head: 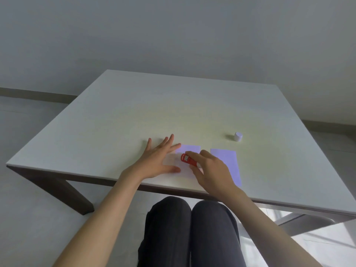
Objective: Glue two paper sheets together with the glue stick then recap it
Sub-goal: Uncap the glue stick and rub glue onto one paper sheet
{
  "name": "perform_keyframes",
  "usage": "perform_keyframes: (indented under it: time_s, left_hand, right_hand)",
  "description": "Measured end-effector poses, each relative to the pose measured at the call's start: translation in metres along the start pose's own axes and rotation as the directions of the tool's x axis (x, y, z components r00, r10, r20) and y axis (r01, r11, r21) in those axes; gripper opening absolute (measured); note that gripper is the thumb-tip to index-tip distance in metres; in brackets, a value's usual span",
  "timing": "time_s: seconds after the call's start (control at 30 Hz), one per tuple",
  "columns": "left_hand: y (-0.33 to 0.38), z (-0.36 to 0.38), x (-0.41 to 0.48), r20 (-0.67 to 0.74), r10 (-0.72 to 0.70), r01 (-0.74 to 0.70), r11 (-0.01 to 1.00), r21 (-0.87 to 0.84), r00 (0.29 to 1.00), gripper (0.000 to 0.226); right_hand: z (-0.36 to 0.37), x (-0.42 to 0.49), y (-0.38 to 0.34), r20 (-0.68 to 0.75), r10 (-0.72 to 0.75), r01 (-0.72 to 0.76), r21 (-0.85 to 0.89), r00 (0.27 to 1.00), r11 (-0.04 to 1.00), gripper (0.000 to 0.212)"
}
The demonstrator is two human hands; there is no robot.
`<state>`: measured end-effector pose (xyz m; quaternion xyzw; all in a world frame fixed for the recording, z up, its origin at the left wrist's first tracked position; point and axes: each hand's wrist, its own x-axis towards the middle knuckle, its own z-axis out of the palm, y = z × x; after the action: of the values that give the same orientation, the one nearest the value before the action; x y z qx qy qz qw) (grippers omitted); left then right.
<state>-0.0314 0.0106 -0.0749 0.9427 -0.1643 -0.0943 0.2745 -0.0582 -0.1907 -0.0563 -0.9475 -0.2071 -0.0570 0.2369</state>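
Note:
Two pale paper sheets lie side by side near the table's front edge. My left hand [160, 159] rests flat with fingers spread on the left sheet [189, 149], covering much of it. My right hand [209, 171] grips the red glue stick [187, 158], tilted over that same sheet, its tip hidden by my fingers. The right sheet [231, 162] lies uncovered beside my right wrist. The white cap [238, 136] stands alone further back to the right.
The white table [134, 112] has dark legs; its front edge runs just above my knees [190, 224]. A chair part shows under the table at the right. A plain wall stands behind.

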Motion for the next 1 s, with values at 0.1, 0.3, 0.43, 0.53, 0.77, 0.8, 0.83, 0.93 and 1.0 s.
perform_keyframes:
  time_s: [0.1, 0.3, 0.43, 0.53, 0.77, 0.8, 0.83, 0.93, 1.0]
  left_hand:
    - [0.000, 0.001, -0.002, -0.001, 0.000, 0.000, 1.000, -0.007, 1.000, 0.099]
    - [-0.003, 0.003, -0.001, -0.004, -0.001, 0.001, 0.999, -0.034, 1.000, 0.095]
    - [-0.007, 0.005, 0.000, 0.002, 0.000, 0.001, 1.000, -0.017, 1.000, 0.089]
    - [-0.008, 0.005, 0.000, 0.015, -0.009, 0.010, 0.999, -0.039, 1.000, 0.089]
    - [-0.006, 0.004, 0.000, 0.021, -0.010, 0.010, 1.000, 0.013, 1.000, 0.089]
    - [-0.006, 0.003, 0.000, 0.022, -0.011, 0.011, 1.000, 0.013, 1.000, 0.090]
    - [-0.005, 0.003, 0.000, 0.024, -0.013, 0.012, 1.000, 0.009, 1.000, 0.090]
    - [-0.005, 0.003, -0.001, 0.021, -0.012, 0.012, 1.000, -0.006, 1.000, 0.088]
    - [-0.005, 0.003, -0.001, 0.020, -0.009, 0.009, 1.000, 0.003, 1.000, 0.087]
  right_hand:
    - [-0.004, 0.002, 0.009, 0.010, 0.002, -0.003, 0.026, 1.000, 1.000, 0.038]
    - [-0.008, 0.003, 0.022, -0.122, 0.151, -0.154, -0.015, 0.981, 0.988, 0.033]
    - [-0.001, -0.018, 0.014, -0.015, -0.016, 0.017, 0.077, 1.000, 0.997, 0.035]
    - [-0.007, -0.005, 0.028, -0.084, 0.166, -0.164, 0.034, 0.983, 0.986, 0.034]
    - [-0.008, -0.028, 0.009, 0.007, -0.036, 0.036, 0.051, 0.999, 0.998, 0.035]
    - [-0.011, -0.026, 0.012, 0.012, -0.020, 0.019, 0.052, 1.000, 0.998, 0.035]
    - [-0.014, -0.023, 0.017, 0.002, 0.035, -0.035, 0.041, 0.999, 0.999, 0.035]
    - [-0.022, -0.018, 0.031, -0.066, 0.175, -0.177, -0.025, 0.982, 0.984, 0.035]
    - [-0.023, -0.025, 0.027, -0.049, 0.109, -0.111, -0.041, 0.993, 0.993, 0.035]
